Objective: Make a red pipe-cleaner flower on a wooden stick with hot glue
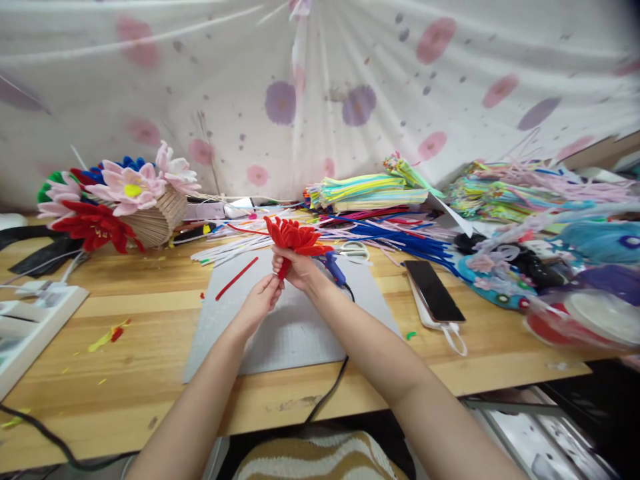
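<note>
A red pipe-cleaner flower [293,236] is held up over the grey mat [305,340], its petals spread at the top. My right hand [295,267] is closed around it just under the petals. Lower down, my left hand [264,293] pinches the red stem end; the fingers hide most of it. A loose red pipe cleaner [237,279] lies on the mat to the left. Behind my right wrist rests a blue glue gun [335,269], with scissors [354,251] beyond it.
A woven basket of pipe-cleaner flowers [153,217] stands at the back left. Bundles of coloured pipe cleaners [370,192] line the back. At right lie a phone [435,291] and finished fuzzy pieces [495,283]. A power strip [43,320] sits at left; a black cord [327,393] crosses the table's front edge.
</note>
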{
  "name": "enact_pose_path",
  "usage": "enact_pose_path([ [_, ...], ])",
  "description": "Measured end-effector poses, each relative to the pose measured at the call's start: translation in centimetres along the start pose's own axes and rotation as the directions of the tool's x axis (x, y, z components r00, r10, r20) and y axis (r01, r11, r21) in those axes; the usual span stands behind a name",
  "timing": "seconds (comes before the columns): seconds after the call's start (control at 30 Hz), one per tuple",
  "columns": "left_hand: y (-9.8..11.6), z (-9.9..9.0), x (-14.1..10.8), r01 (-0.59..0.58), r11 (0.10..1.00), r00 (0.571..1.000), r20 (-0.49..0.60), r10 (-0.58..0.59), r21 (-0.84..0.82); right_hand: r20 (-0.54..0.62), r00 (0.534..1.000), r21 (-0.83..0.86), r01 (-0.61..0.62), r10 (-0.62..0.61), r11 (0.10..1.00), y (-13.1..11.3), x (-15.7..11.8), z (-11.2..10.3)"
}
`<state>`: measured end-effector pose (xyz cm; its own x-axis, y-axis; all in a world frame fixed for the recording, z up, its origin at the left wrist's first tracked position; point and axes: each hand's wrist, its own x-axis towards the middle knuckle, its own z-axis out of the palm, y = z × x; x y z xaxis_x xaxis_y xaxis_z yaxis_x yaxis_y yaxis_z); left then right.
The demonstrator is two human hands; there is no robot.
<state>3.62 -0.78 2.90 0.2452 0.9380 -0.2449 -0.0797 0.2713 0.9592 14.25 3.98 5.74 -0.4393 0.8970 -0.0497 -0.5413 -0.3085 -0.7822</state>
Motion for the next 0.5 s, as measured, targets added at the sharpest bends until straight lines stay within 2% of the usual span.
enact_pose_path([
  [0.17,-0.1,0.2,0.1,-0.023,0.999,1.0,0.01,0.023,0.03,-0.008,0.999,0.039,0.037,-0.036,0.999,0.0,-0.4,0.5],
  [0.5,1.2,-0.3,-0.3,-0.012,1.0,1.0,-0.013,0.012,-0.012,0.008,0.997,0.066,0.082,-0.083,0.994,0.0,0.0,0.6],
])
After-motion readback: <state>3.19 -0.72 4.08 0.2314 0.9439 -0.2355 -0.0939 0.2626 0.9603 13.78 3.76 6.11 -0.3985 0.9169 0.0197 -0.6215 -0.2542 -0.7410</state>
